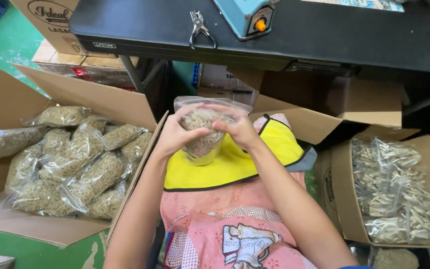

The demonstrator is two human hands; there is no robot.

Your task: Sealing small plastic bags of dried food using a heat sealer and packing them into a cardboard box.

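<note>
A pink patterned apron [235,229] fills the lower centre of the frame, a yellow cloth [235,162] above it. At centre, the left hand [175,134] and right hand [240,128] both close around 1 clear bag [202,130] of dried strands. The cardboard box [6,99] at left holds filled bags.
</note>
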